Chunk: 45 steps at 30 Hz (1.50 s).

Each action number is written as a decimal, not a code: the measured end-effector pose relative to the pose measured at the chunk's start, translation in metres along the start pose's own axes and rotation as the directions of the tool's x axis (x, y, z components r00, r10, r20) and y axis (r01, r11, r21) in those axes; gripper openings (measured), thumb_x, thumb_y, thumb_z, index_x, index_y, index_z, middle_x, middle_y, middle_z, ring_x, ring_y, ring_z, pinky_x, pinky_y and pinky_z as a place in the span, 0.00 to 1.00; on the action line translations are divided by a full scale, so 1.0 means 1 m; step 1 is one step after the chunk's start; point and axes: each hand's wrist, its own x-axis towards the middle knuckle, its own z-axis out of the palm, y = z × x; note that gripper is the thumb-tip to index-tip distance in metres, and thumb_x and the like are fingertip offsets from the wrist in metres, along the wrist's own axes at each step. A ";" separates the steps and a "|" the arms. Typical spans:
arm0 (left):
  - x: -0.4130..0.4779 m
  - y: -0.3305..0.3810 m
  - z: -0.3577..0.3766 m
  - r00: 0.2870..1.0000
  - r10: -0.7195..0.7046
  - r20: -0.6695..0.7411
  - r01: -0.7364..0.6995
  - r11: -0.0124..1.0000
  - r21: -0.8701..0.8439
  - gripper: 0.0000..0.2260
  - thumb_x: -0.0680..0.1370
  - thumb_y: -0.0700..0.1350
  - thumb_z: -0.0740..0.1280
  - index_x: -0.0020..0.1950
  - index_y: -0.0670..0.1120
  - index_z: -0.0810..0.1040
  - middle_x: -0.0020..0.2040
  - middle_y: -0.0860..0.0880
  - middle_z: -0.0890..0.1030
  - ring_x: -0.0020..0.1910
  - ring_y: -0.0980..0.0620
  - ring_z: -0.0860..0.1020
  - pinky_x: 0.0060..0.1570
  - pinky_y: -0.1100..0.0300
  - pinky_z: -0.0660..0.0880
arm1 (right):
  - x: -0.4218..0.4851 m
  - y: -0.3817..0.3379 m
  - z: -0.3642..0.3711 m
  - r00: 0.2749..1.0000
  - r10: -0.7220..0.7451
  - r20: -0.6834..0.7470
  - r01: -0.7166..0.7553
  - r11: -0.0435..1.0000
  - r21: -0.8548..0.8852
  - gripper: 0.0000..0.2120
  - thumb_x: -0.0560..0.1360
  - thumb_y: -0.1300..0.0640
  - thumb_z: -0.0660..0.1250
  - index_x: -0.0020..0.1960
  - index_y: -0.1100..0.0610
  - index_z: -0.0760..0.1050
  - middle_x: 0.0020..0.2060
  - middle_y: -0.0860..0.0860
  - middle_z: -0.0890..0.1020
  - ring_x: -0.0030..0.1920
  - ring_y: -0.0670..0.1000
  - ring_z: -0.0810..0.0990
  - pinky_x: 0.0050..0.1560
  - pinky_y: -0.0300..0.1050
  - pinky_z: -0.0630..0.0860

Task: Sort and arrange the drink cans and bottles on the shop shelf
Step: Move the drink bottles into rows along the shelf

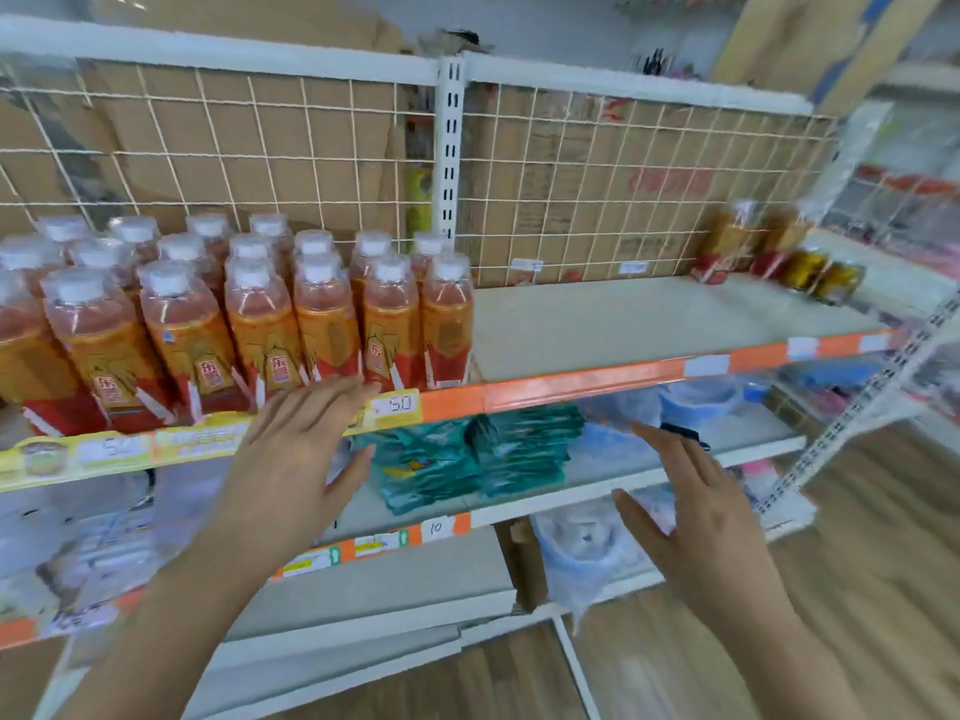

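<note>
Left hand: my left hand (301, 449) is flat and open, fingers straight, holding nothing. Its fingertips reach the yellow price strip (395, 405) just under the front row; I cannot tell whether they touch it.
Right hand: my right hand (696, 517) is also open, fingers spread and empty, hovering in front of the lower shelf.
Main stock: the tea bottles (260, 314) stand packed in rows just above and beyond my left fingertips, and the block runs off to that hand's left.
Stragglers: a smaller cluster of bottles (732, 241) and some blurred gold cans (839, 280) sit far up and to the right of my right hand, well apart from the main block.
Gap: a bare shelf board (649, 314) lies between the 2 groups, above my right hand.
Handling: the bottles look full, so I judge them fairly heavy. The clear plastic walls should give under a hard squeeze, and the glossy film labels are probably slick.
Grip: I would wrap the body below the shoulder, not pull by the cap.
Risk: they are tall and touching, so nudging 1 could tip its neighbours.
Shapes and materials: white screw caps, squarish shoulders, amber-red liquid, orange-and-red labels.
Surroundings: a white wire mesh (571, 200) backs the shelf with cardboard boxes (311, 122) behind it. Soft teal packets (467, 454) lie just right of my left hand.
</note>
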 end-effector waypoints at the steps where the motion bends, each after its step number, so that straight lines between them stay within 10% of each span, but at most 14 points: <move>1: 0.006 0.017 0.008 1.000 0.011 0.005 -0.011 1.000 -0.007 0.21 0.74 0.51 0.56 0.62 0.43 0.75 0.59 0.45 0.78 0.57 0.49 0.69 0.60 0.53 0.62 | -0.006 0.017 -0.010 1.000 0.016 -0.005 -0.016 1.000 -0.006 0.25 0.72 0.42 0.57 0.66 0.52 0.68 0.57 0.51 0.78 0.53 0.56 0.77 0.50 0.49 0.73; 17: 0.097 0.206 0.138 0.979 0.174 0.109 -0.156 0.975 -0.156 0.23 0.73 0.53 0.56 0.63 0.43 0.75 0.61 0.44 0.77 0.56 0.48 0.69 0.59 0.53 0.62 | -0.057 0.214 -0.112 0.963 0.248 -0.102 -0.259 0.958 -0.119 0.24 0.71 0.48 0.65 0.66 0.52 0.68 0.54 0.49 0.77 0.54 0.55 0.77 0.48 0.46 0.69; 45: 0.377 0.270 0.346 0.968 0.191 0.162 -0.151 0.961 -0.230 0.24 0.74 0.56 0.54 0.65 0.47 0.73 0.63 0.47 0.76 0.61 0.47 0.72 0.62 0.48 0.66 | 0.135 0.474 -0.103 0.912 0.367 -0.185 -0.402 0.890 -0.217 0.22 0.72 0.54 0.71 0.64 0.55 0.71 0.53 0.51 0.78 0.51 0.56 0.77 0.47 0.46 0.67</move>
